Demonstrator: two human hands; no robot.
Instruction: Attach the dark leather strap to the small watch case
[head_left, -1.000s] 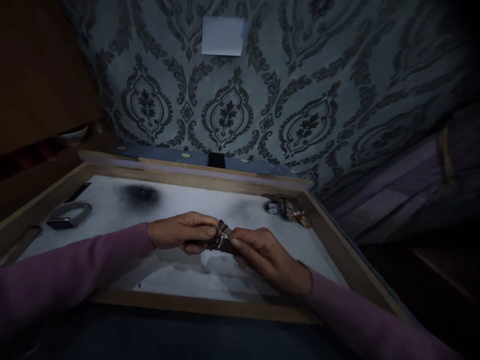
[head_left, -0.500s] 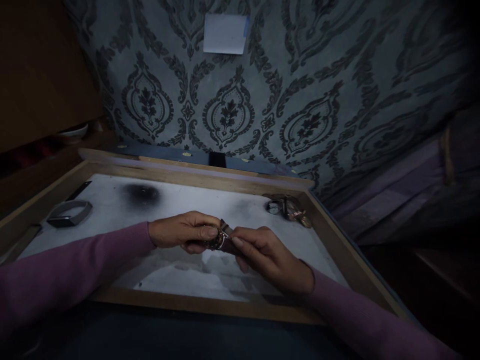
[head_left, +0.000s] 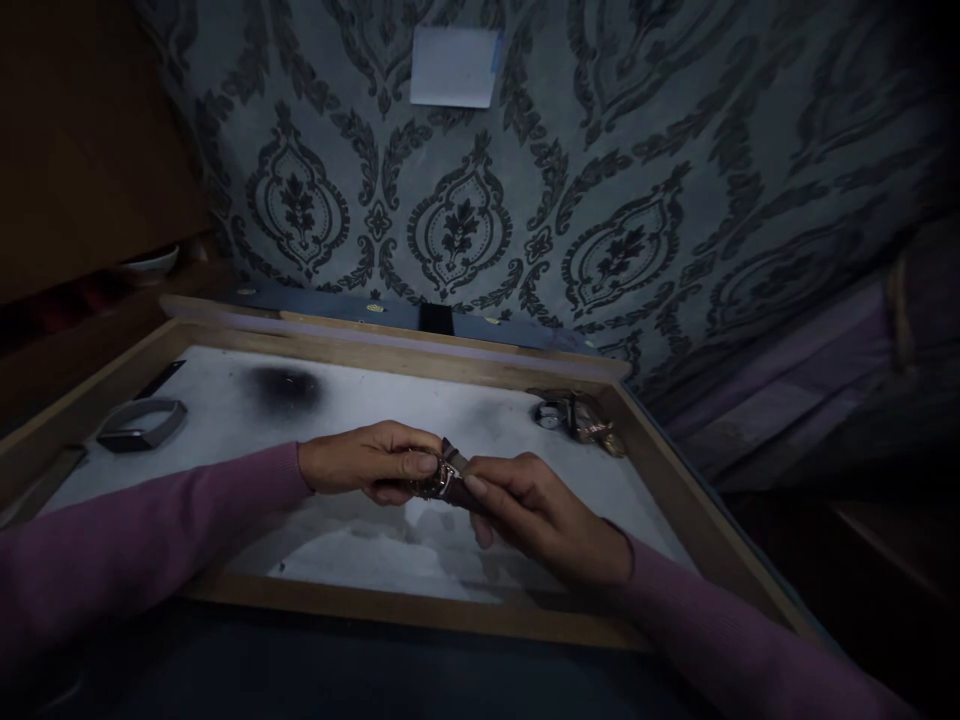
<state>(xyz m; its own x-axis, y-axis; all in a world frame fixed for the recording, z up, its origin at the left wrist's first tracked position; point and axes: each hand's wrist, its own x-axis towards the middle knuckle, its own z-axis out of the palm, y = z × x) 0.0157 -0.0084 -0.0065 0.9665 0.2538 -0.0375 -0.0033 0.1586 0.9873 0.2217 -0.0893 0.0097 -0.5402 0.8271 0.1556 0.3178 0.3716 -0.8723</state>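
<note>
Above the white floor of a wooden-framed tray, both hands hold one wristwatch (head_left: 447,480) with a dark brown strap. My left hand (head_left: 386,462) pinches the watch case between thumb and fingers, covering much of it. With its thumb and fingers my right hand (head_left: 525,505) grips the strap. A piece of strap sticks up between the hands. To the left lies a grey band-like watch (head_left: 142,425). Several more watches (head_left: 577,415) are heaped in the far right corner, partly in shadow.
The tray's wooden rim (head_left: 390,605) runs along the front, with walls at both sides and the back. A dark flat strip (head_left: 161,380) lies by the left wall. Behind stands a patterned wall (head_left: 457,225) with a white card (head_left: 454,67). A bowl (head_left: 154,262) sits far left.
Hardly anything differs. The view has shifted very slightly, and both hands keep the same hold on the watch.
</note>
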